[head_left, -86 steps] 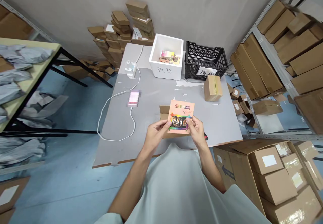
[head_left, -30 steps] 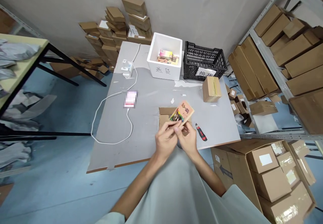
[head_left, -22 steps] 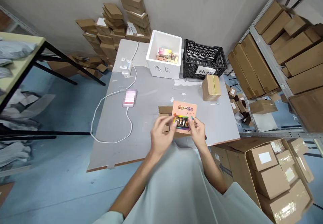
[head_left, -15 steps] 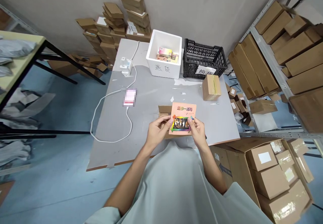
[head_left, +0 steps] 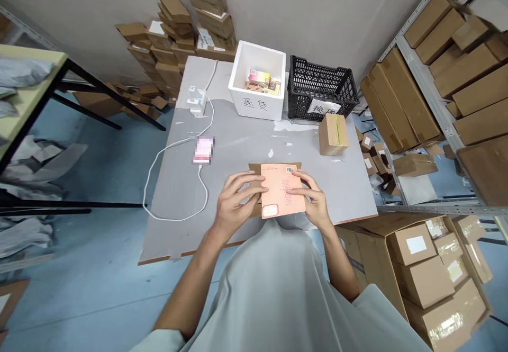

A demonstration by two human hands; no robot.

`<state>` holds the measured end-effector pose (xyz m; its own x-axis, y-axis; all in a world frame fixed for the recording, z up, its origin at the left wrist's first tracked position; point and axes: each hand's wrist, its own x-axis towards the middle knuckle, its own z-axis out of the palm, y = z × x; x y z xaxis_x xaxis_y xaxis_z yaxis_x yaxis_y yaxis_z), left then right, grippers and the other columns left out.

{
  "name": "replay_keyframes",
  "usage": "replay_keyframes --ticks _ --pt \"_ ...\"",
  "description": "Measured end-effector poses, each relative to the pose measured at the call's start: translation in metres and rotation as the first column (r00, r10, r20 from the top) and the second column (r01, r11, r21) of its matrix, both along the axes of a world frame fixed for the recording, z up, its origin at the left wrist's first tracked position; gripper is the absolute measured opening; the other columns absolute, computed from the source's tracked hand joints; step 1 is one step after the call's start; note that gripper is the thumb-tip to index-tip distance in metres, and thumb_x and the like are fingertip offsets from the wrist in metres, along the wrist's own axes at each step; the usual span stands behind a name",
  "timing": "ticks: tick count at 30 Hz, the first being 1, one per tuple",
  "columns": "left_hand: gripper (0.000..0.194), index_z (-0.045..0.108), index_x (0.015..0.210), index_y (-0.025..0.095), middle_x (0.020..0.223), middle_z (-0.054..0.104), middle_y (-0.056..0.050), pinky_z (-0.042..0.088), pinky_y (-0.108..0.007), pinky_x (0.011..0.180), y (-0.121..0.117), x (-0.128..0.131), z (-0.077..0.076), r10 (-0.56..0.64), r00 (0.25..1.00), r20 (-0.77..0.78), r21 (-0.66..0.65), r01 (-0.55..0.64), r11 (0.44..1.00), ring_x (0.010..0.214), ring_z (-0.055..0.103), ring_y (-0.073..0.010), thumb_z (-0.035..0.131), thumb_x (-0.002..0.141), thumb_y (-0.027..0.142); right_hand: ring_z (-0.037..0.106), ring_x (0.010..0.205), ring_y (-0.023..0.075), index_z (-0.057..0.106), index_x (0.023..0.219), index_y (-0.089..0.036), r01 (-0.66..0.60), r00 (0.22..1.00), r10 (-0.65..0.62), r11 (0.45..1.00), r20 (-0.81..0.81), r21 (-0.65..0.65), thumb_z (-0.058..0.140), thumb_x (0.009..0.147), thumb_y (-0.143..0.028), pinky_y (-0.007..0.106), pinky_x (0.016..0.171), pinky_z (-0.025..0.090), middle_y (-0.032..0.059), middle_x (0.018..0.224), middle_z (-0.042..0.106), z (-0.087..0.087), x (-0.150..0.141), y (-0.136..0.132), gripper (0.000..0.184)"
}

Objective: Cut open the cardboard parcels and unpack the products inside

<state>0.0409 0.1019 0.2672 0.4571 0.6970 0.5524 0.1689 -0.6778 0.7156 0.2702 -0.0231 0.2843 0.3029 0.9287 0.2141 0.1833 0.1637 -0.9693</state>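
Observation:
A thin pink book (head_left: 278,188) is held up in front of my body, a barcode and small red print on the side facing me. My left hand (head_left: 233,204) grips its left edge, thumb and fingertips on the border. From the other side, my right hand (head_left: 316,202) holds the right edge, with fingers reaching over the printed face. Directly beneath the book, an opened cardboard box (head_left: 256,174) lies on the grey table (head_left: 234,153), mostly covered by the book and my hands.
At the table's back stand a white foam box (head_left: 256,109) with several colourful packets and a black plastic crate (head_left: 323,79). A taped carton (head_left: 332,135) sits before the crate. A phone (head_left: 203,151) with a white cable lies left. Cartons fill the right-hand shelves and a large box (head_left: 369,251).
The book has been turned over from its picture cover to its barcode side. My left hand has shifted slightly left, and the fingers of both hands have moved to new places on the book.

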Motion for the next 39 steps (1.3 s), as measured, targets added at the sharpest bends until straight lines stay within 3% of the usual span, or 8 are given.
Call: replay_keyframes --ticks 7,13,16,19,24,27,32,39 --pt "0.016 0.084 0.103 0.030 0.111 0.088 -0.004 0.066 -0.046 0.102 -0.010 0.002 -0.003 -0.022 0.999 0.049 -0.020 0.023 1.000 0.114 0.080 -0.0254 0.071 0.106 0.020 0.070 0.142 0.0310 0.093 0.110 -0.038 -0.003 1.000 0.004 0.999 0.022 -0.039 0.073 0.109 -0.054 0.055 0.128 0.051 0.0065 0.139 0.083 0.003 0.003 -0.002 0.026" --pt "0.020 0.079 0.111 0.023 0.102 0.085 -0.006 0.065 -0.034 0.083 -0.009 0.000 -0.013 0.024 0.999 0.027 -0.276 -0.016 0.961 0.084 0.077 -0.0190 0.078 0.103 0.042 0.076 0.090 0.0188 0.072 0.158 -0.024 0.033 0.988 -0.063 0.978 -0.142 -0.208 0.077 0.104 -0.056 0.032 0.088 0.065 0.0017 0.099 0.084 -0.012 0.005 -0.004 0.063" --pt "0.026 0.083 0.117 0.023 0.111 0.086 -0.009 0.065 -0.035 0.088 -0.009 -0.001 -0.010 -0.053 0.998 -0.042 -0.329 0.037 0.944 0.095 0.079 -0.0216 0.067 0.109 0.043 0.072 0.079 0.0152 0.061 0.168 -0.025 0.012 0.975 -0.062 0.974 -0.215 -0.225 0.079 0.102 -0.056 0.027 0.074 0.062 -0.0005 0.095 0.082 -0.015 0.003 -0.004 0.075" --pt "0.033 0.083 0.127 0.023 0.120 0.086 -0.010 0.065 -0.035 0.093 -0.010 -0.002 -0.006 -0.082 0.996 -0.035 -0.392 0.062 0.918 0.105 0.081 -0.0228 0.059 0.111 0.038 0.071 0.073 0.0157 0.073 0.155 -0.026 0.024 0.971 -0.078 0.971 -0.225 -0.236 0.076 0.103 -0.058 0.027 0.066 0.061 0.0032 0.102 0.085 -0.014 0.003 -0.004 0.061" --pt "0.036 0.085 0.123 0.021 0.113 0.087 -0.011 0.065 -0.031 0.078 -0.011 0.002 -0.004 -0.060 0.998 0.000 -0.477 0.053 0.877 0.084 0.077 -0.0195 0.072 0.102 0.047 0.080 0.082 0.0206 0.087 0.122 -0.025 0.050 0.980 -0.097 0.966 -0.173 -0.255 0.077 0.100 -0.060 0.033 0.075 0.066 0.0072 0.108 0.088 -0.007 0.004 -0.003 0.043" --pt "0.041 0.086 0.114 0.020 0.092 0.085 -0.008 0.063 -0.030 0.068 -0.010 0.006 -0.003 0.000 1.000 0.013 -0.560 0.008 0.828 0.075 0.076 -0.0197 0.078 0.099 0.057 0.082 0.080 0.0224 0.085 0.114 -0.023 -0.012 0.979 -0.050 0.955 -0.199 -0.297 0.085 0.094 -0.064 0.035 0.078 0.067 0.0074 0.098 0.089 -0.003 0.002 -0.001 0.045" --pt "0.043 0.086 0.094 0.019 0.059 0.069 -0.001 0.061 -0.030 0.059 -0.010 0.014 0.004 0.103 0.993 0.057 -0.693 -0.035 0.720 0.056 0.072 -0.0193 0.081 0.096 0.061 0.073 0.055 0.0183 0.072 0.077 -0.022 -0.078 0.959 -0.039 0.915 -0.279 -0.396 0.076 0.094 -0.084 0.028 0.056 0.057 0.0074 0.070 0.083 -0.002 -0.009 0.003 0.064" --pt "0.056 0.083 0.085 0.019 0.060 0.070 -0.003 0.050 -0.027 0.048 -0.009 0.010 0.004 0.148 0.988 0.043 -0.660 -0.083 0.747 0.046 0.056 -0.0135 0.068 0.104 0.069 0.069 0.051 0.0168 0.075 0.082 -0.020 -0.092 0.951 -0.034 0.918 -0.307 -0.386 0.054 0.097 -0.097 0.026 0.050 0.050 0.0083 0.069 0.081 -0.011 -0.013 0.005 0.081"
